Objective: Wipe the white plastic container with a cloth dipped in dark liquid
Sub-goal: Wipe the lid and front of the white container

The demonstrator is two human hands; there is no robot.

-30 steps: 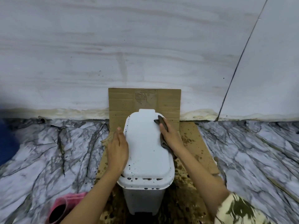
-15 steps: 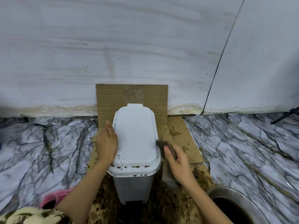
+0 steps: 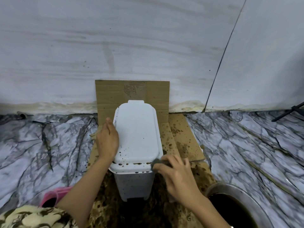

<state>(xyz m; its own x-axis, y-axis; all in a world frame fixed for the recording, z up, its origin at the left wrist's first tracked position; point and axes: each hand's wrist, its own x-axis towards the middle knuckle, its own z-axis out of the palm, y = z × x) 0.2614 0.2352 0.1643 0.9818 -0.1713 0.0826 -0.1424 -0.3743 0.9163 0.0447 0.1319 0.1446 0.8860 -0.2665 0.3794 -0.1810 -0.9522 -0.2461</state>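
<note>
A white plastic container (image 3: 137, 137) with a closed lid stands upright on stained cardboard (image 3: 182, 142). Dark drops speckle the lid's near edge and front rim. My left hand (image 3: 107, 139) rests flat against the lid's left side, fingers straight. My right hand (image 3: 176, 176) holds a dark grey cloth (image 3: 158, 162) and presses it on the container's near right corner, at the rim. A metal bowl (image 3: 236, 206) of dark liquid sits at the lower right, partly cut off by the frame.
A second cardboard sheet (image 3: 115, 94) leans on the white wall behind the container. Marble-patterned floor (image 3: 41, 145) spreads to both sides. A pink object (image 3: 54, 195) lies at lower left. A black tripod leg (image 3: 289, 112) shows at the right edge.
My right hand carried the cloth from the lid's far right edge down its right side to the near right corner. The left hand stayed on the lid's left side.
</note>
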